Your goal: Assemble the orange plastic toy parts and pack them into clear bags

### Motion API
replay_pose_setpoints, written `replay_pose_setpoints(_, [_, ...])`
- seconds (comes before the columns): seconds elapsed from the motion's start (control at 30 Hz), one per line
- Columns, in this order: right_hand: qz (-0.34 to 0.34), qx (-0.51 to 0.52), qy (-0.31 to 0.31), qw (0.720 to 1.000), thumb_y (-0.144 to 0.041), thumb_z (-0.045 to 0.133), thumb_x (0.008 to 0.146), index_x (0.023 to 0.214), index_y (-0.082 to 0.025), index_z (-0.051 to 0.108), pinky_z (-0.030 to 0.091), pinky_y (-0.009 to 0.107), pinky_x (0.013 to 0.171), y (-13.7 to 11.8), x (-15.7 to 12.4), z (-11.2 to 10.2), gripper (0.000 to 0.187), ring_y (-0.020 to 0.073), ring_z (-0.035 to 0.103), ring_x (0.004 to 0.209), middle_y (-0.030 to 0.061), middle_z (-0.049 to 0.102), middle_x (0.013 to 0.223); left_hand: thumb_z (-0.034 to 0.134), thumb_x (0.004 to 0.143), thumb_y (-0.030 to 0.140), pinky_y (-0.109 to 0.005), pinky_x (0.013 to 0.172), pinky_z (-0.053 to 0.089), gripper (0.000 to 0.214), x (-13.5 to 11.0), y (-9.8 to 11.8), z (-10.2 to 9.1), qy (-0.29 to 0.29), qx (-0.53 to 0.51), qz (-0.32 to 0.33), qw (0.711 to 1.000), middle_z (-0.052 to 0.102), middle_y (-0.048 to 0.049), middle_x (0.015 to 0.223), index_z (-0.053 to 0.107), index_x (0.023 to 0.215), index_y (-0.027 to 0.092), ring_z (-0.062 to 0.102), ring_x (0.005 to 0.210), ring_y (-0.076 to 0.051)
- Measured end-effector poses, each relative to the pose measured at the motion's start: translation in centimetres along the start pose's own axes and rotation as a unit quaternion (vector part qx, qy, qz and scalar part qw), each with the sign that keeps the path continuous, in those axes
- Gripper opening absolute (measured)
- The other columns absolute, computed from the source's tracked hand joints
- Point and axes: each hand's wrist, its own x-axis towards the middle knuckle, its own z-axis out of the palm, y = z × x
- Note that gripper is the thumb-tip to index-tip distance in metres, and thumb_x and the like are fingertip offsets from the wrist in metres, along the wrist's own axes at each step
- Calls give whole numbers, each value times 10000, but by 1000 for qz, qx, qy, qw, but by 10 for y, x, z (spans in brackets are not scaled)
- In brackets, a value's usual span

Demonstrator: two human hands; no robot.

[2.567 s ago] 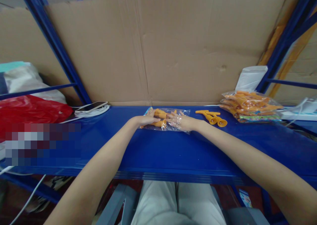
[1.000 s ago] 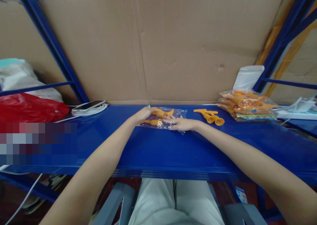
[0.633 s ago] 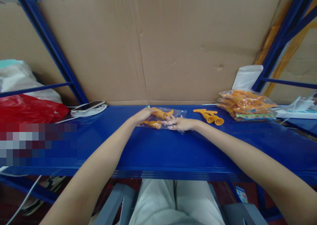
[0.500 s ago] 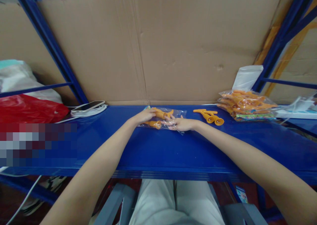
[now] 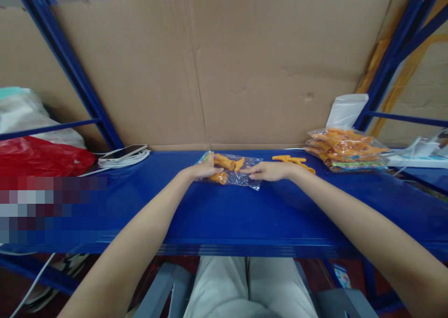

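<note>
A clear plastic bag (image 5: pixel 241 178) lies on the blue shelf (image 5: pixel 245 215) with orange plastic toy pieces (image 5: pixel 224 162) inside. My left hand (image 5: pixel 202 171) grips the bag's left end, thumb on top and fingers reaching over an orange piece. My right hand (image 5: pixel 271 171) lies outside the bag at its right side, fingers stretched out toward the left. Its tips touch the bag's edge, and it holds nothing. Loose orange toy pieces (image 5: pixel 287 159) lie just behind my right hand, partly hidden by it.
A stack of filled bags of orange toys (image 5: pixel 345 148) sits at the right, with a white packet (image 5: pixel 345 112) behind it. A phone (image 5: pixel 128 151) and coiled white cable (image 5: pixel 121 160) lie at the left, beside a red bag (image 5: pixel 38 155). Cardboard (image 5: pixel 245 66) backs the shelf.
My right hand has drawn back to the right, out of the clear bag, and now rests beside it. My left hand stays on the bag's left end.
</note>
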Motion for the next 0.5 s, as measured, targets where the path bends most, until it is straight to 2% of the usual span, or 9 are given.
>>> replay_pose_setpoints(0.1, [73, -49, 106, 990, -229, 486, 807, 1068, -207, 662, 450, 297, 880, 24, -21, -24, 316, 193, 618, 950, 38, 665, 1048, 577, 631, 405, -362, 931, 363, 525, 2, -3, 0, 13, -19, 18, 1000, 551, -108, 1065, 470, 1071, 139, 490, 1076, -270])
replay_pose_setpoints(0.17, [146, -112, 180, 966, -192, 461, 794, 976, -190, 694, 495, 320, 772, 41, -35, -36, 296, 200, 650, 798, 60, 702, 870, 565, 640, 390, -364, 884, 384, 388, 4, -4, 0, 8, -13, 32, 999, 549, -78, 997, 504, 943, 154, 513, 986, -246])
replay_pose_setpoints(0.23, [187, -179, 222, 940, -165, 477, 756, 901, -180, 706, 487, 373, 768, 58, -46, -40, 272, 237, 643, 804, 89, 696, 868, 547, 657, 388, -356, 858, 384, 308, 6, -5, -1, -4, -4, 42, 999, 540, -54, 968, 507, 867, 166, 507, 937, -221])
replay_pose_setpoints(0.3, [226, -186, 210, 933, -110, 492, 716, 869, -171, 708, 479, 391, 772, 70, -53, -37, 272, 257, 636, 819, 110, 691, 882, 540, 663, 384, -344, 853, 374, 285, 8, -7, 0, -10, -4, 47, 999, 534, -46, 953, 510, 845, 166, 495, 920, -208])
replay_pose_setpoints(0.37, [245, -166, 184, 937, -81, 497, 693, 854, -176, 706, 480, 374, 761, 76, -54, -31, 281, 248, 636, 803, 101, 692, 879, 534, 664, 375, -339, 859, 361, 278, 8, -7, 0, -8, -9, 49, 999, 534, -48, 944, 520, 843, 162, 489, 925, -210])
replay_pose_setpoints(0.43, [234, -144, 166, 947, -75, 472, 700, 853, -186, 702, 482, 340, 749, 77, -52, -25, 298, 225, 637, 791, 79, 695, 887, 529, 663, 373, -344, 864, 354, 269, 9, -8, 1, -6, -18, 46, 999, 540, -49, 935, 534, 835, 165, 490, 928, -219])
replay_pose_setpoints(0.5, [193, -128, 166, 959, -81, 432, 719, 880, -195, 695, 479, 308, 761, 73, -48, -21, 329, 204, 635, 823, 57, 691, 935, 532, 658, 378, -350, 873, 352, 271, 10, -9, 1, -9, -25, 45, 999, 549, -46, 935, 546, 834, 172, 492, 936, -228])
